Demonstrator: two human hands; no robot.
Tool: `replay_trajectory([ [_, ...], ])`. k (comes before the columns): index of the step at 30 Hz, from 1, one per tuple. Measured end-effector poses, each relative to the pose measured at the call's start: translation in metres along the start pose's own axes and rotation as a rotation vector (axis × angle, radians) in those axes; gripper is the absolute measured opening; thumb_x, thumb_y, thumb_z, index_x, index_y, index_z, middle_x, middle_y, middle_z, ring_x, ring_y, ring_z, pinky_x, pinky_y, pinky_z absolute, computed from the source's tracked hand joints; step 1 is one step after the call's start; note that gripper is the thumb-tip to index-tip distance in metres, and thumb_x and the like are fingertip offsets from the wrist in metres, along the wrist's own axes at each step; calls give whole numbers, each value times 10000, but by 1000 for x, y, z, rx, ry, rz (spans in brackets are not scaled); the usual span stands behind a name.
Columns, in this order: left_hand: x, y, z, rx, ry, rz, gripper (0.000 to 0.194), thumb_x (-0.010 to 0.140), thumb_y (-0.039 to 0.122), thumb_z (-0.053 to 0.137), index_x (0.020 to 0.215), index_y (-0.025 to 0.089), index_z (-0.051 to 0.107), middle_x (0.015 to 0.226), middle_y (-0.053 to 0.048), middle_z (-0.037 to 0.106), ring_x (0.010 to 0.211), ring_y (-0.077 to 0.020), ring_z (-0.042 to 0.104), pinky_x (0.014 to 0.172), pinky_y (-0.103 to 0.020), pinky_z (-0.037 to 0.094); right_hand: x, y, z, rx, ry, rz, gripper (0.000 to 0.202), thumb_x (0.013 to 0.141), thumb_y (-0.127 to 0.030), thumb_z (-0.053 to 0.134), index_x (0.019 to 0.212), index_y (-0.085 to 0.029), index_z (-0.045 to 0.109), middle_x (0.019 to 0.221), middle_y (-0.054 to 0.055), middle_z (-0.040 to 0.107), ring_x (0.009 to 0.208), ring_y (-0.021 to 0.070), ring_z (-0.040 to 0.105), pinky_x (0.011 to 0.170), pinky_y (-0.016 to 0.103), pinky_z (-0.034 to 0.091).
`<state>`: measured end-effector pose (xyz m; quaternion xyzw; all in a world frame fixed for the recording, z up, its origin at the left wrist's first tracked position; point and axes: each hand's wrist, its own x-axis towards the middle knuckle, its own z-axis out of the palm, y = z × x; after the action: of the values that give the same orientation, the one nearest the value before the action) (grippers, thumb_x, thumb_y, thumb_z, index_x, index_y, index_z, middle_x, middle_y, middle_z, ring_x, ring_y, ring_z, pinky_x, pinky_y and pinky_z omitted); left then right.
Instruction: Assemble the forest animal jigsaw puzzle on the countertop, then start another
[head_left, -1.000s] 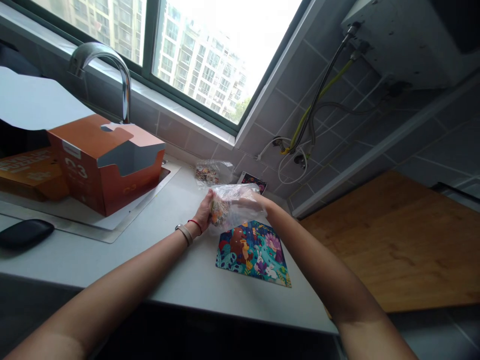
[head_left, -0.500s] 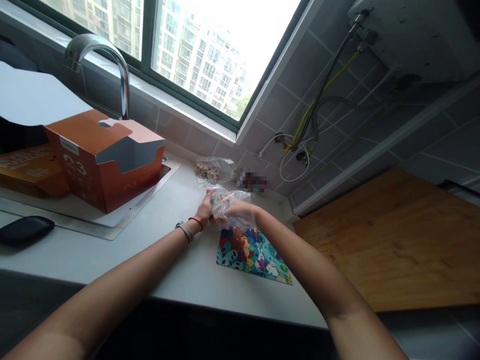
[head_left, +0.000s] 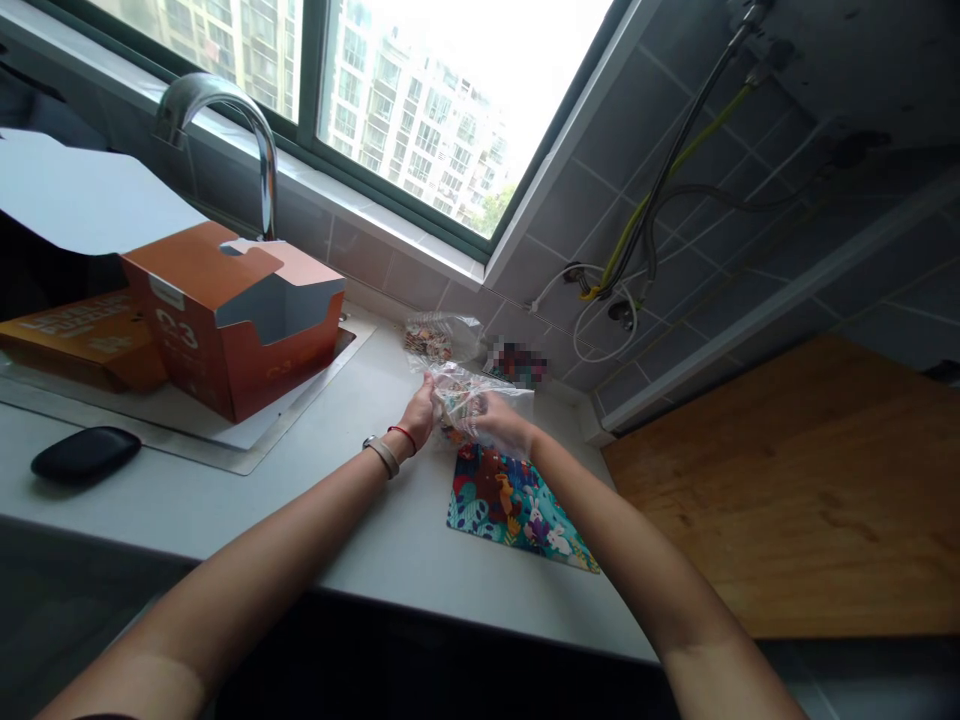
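My left hand [head_left: 420, 411] grips the left edge of a clear plastic bag [head_left: 459, 385] with small colourful pieces in it. Inside the bag's open end is my right hand [head_left: 504, 420], its fingers near the pieces; whether they hold any is hidden by the plastic. Just below the bag a colourful picture board [head_left: 517, 505] with rabbits lies flat on the white counter [head_left: 382, 530]. Behind the bag rests a second clear bag [head_left: 431, 340] of pieces, and beside it a dark, pixelated item [head_left: 517, 364].
An open orange box [head_left: 247, 335] and a flatter orange box [head_left: 82, 335] stand at the left, near the faucet [head_left: 268, 170]. A black oval object [head_left: 86, 455] lies in front of them. A wooden board [head_left: 810, 500] is at the right.
The view has shifted, so everything appears slightly further right. My right hand has drawn back a little from my left hand inside the bag, and the pieces between them show more.
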<state>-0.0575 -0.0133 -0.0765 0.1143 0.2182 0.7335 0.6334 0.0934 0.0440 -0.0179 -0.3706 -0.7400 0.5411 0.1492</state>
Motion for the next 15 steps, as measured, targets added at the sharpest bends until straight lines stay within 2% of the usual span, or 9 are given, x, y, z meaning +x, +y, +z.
replay_trajectory([
  [3,0,0,-2,0,2,-8,546,1099,528,445,1501,183,576,1157,-119,806,1108,-262,768,991,-399,613,-1,1,-2,99,-23,-4,683,581,-297,893,1206,-185,642,1084,52,745,936,214,707,850,331,583],
  [6,-3,0,-2,-2,-12,-26,533,1110,511,416,1504,188,572,1130,-111,812,1097,-260,770,996,-409,611,-4,0,-5,100,-35,14,701,576,-302,910,1214,-198,638,1106,54,745,953,217,710,862,335,583],
  [11,-5,-3,0,-11,-45,-50,545,1110,524,399,1499,185,578,1147,-110,809,1128,-266,760,1066,-430,575,-8,-5,-10,-114,-69,9,755,589,-268,902,1294,-222,636,1138,47,750,1049,248,699,964,377,563],
  [15,-5,-9,-1,22,-55,-22,530,1117,492,384,1425,145,639,1130,-115,811,1125,-277,757,1096,-435,555,-7,-2,-8,-187,-164,-4,621,640,-288,844,1234,-197,693,1062,42,765,994,258,706,949,395,575],
])
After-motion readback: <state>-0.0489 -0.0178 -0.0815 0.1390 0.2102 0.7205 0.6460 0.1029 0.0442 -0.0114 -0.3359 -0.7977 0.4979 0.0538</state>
